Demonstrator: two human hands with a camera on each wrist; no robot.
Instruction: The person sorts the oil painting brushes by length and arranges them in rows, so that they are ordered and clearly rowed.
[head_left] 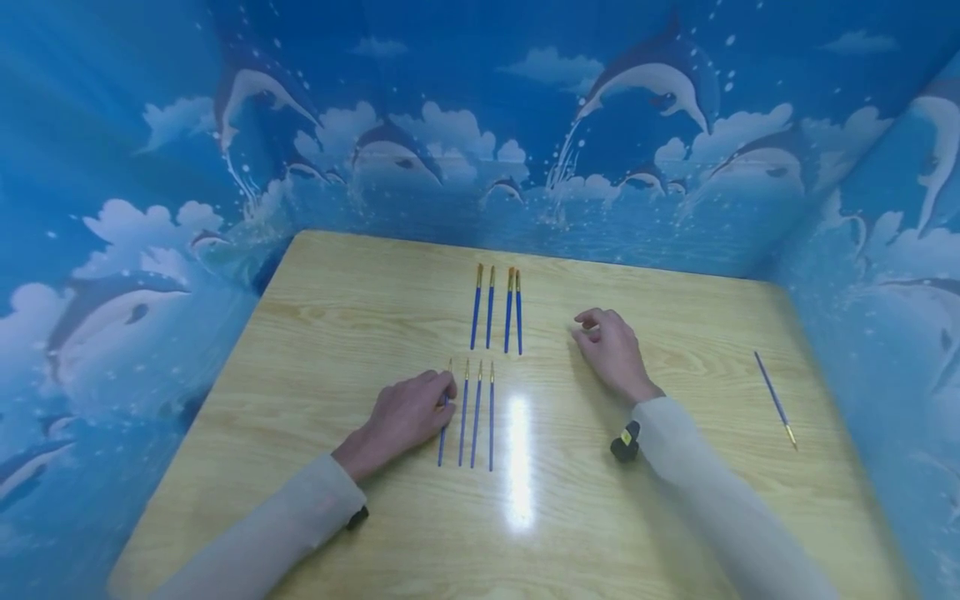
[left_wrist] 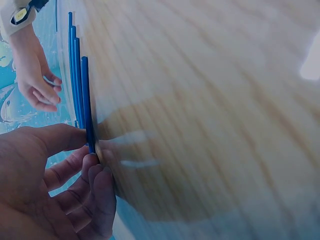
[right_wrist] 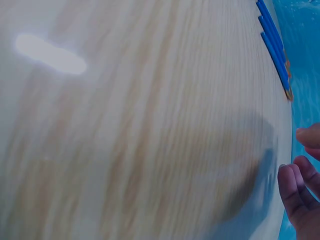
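Note:
My left hand (head_left: 408, 412) pinches a thin paintbrush (head_left: 442, 442) with a blue handle, at the left end of the near row. The left wrist view shows thumb and fingers on the blue handle (left_wrist: 85, 85), low along the tabletop. To its right lie three more slim paintbrushes (head_left: 477, 425), side by side, gold ferrules pointing away. Beyond them is a second row of several blue paintbrushes (head_left: 508, 321), the right two closer together. My right hand (head_left: 611, 350) hovers to the right of that far row, fingers loosely curled, holding nothing.
One more paintbrush (head_left: 772, 392) lies slanted near the right edge of the wood-grain table (head_left: 675, 317), its gold ferrule toward me. Blue dolphin-print curtains (head_left: 465, 167) enclose the back and sides. A bright light reflection crosses the tabletop between my arms.

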